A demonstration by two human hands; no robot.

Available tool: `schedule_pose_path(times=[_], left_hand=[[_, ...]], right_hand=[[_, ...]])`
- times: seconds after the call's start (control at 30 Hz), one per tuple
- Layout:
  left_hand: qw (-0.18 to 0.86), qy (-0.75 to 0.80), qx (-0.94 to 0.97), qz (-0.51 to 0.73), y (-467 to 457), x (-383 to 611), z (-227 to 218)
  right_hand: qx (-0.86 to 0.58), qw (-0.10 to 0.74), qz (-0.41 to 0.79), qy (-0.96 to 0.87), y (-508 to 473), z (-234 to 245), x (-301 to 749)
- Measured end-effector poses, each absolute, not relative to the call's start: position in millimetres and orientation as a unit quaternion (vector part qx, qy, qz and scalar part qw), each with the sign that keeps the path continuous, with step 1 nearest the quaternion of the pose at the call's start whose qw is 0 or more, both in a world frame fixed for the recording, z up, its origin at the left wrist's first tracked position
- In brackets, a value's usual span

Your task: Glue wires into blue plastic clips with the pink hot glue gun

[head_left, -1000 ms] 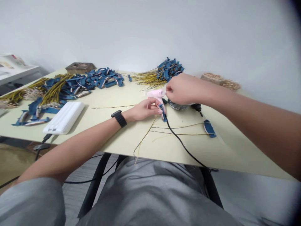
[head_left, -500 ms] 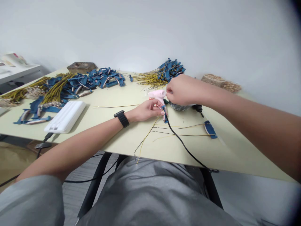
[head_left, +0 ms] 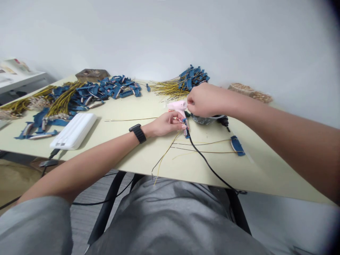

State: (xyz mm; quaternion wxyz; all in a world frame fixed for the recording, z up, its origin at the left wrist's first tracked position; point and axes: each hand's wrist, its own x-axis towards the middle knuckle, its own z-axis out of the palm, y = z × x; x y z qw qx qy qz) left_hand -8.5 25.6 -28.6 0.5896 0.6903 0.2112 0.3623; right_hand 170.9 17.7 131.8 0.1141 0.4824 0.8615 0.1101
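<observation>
My right hand (head_left: 205, 101) grips the rear of a pink mini hot glue gun (head_left: 177, 105), its nozzle pointing left over the pale table (head_left: 127, 141). My left hand (head_left: 167, 124) pinches a small blue connector (head_left: 186, 132) right below the gun's grip, and its fingers partly hide that grip. A black cord (head_left: 209, 166) runs from there toward the table's front edge. Thin yellow and black wires (head_left: 166, 154) spread across the tabletop near my left hand. A loose blue piece (head_left: 237, 146) lies to the right.
Heaps of blue pieces with yellow wires (head_left: 79, 95) cover the table's far left, and another bunch (head_left: 186, 83) stands at the back. A white power bank (head_left: 73, 131), a dark bowl (head_left: 204, 119), a black plug (head_left: 224, 121) and a brown box (head_left: 92, 75) stand around.
My left hand has shifted slightly right, closer to the gun's grip. The gun and my right hand stay almost still, and the view has moved a little.
</observation>
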Motion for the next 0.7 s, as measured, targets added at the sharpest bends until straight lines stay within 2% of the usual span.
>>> schedule_pose_path(times=[0.43, 0.7], left_hand=[[0.58, 0.237, 0.686, 0.37, 25.1, -6.4, -27.0], [0.57, 0.234, 0.699, 0.364, 26.1, -6.0, -26.4]], right_hand=[[0.495, 0.129, 0.102, 0.853, 11.6, 134.3, 164.6], [0.497, 0.09, 0.09, 0.859, 16.0, 129.2, 165.6]])
